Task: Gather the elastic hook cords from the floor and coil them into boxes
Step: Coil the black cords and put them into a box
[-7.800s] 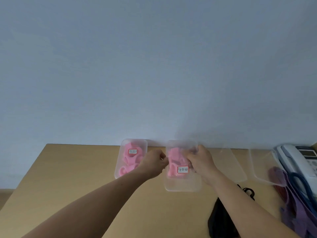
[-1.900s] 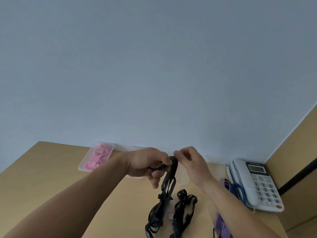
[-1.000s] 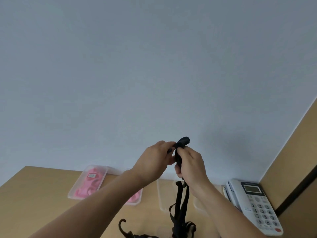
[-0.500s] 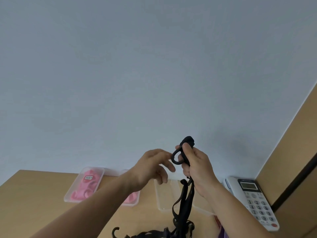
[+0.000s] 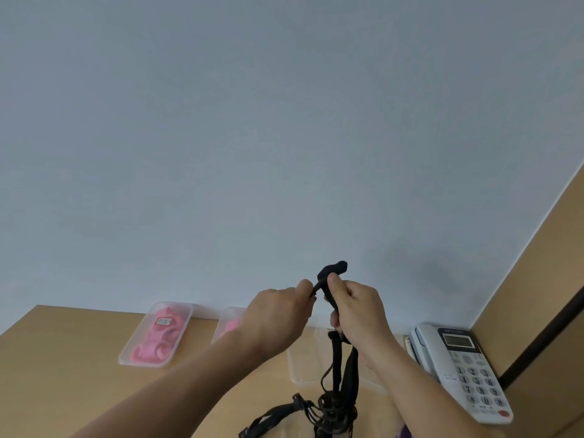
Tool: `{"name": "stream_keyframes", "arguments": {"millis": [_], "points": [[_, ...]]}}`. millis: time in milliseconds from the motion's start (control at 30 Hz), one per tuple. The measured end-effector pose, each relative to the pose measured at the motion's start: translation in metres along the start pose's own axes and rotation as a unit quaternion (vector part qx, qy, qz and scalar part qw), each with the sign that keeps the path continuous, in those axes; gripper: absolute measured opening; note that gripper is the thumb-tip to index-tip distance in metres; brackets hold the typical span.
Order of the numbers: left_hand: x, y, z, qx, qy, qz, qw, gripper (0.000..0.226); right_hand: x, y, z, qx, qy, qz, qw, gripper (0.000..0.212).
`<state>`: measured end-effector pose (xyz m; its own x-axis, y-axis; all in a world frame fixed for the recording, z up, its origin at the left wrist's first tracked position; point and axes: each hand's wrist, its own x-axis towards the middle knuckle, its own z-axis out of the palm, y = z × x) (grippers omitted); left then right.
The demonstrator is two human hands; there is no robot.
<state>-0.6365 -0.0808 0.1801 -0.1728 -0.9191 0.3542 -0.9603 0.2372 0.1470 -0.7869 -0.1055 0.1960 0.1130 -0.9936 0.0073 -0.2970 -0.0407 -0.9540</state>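
Note:
A black elastic hook cord (image 5: 337,371) hangs from my raised hands down to a tangle on the wooden table (image 5: 63,384). My right hand (image 5: 357,314) grips the cord near its top, and its black hook (image 5: 331,270) sticks up above my fingers. My left hand (image 5: 278,317) pinches the hook end from the left. Two clear plastic boxes hold pink cords: one (image 5: 157,335) at the left, the other (image 5: 228,324) partly hidden behind my left wrist. An empty clear box (image 5: 303,365) lies behind the hanging cord.
A white desk telephone (image 5: 461,368) stands at the right, next to a wooden side panel (image 5: 537,279). A pale blue wall (image 5: 252,153) rises behind the table. Something purple (image 5: 400,433) shows at the bottom edge.
My left hand has come back to the hook and now pinches it; half a second ago its fingers were loose beside it. The right hand still holds the cord up.

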Motion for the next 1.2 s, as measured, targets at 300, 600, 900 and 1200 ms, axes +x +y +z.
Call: {"name": "stream_keyframes", "arguments": {"millis": [300,600,900,1200], "points": [[-0.003,0.002,0.003,-0.328,0.05,-0.077,0.94,0.022,-0.003,0.004,-0.003,0.181,-0.027,0.016,0.983,0.047],[0.003,-0.005,-0.019,-0.594,-0.128,-0.108,0.787,0.017,-0.003,0.008,-0.007,0.208,-0.076,0.017,0.975,0.044],[0.0,0.003,0.002,-0.051,0.017,0.0,0.999,0.019,-0.009,0.009,-0.003,0.116,-0.047,0.064,0.99,0.05],[-0.008,0.01,0.001,-0.053,0.102,0.093,0.989,0.022,-0.013,0.009,-0.002,0.146,-0.017,0.084,0.986,0.045]]}}
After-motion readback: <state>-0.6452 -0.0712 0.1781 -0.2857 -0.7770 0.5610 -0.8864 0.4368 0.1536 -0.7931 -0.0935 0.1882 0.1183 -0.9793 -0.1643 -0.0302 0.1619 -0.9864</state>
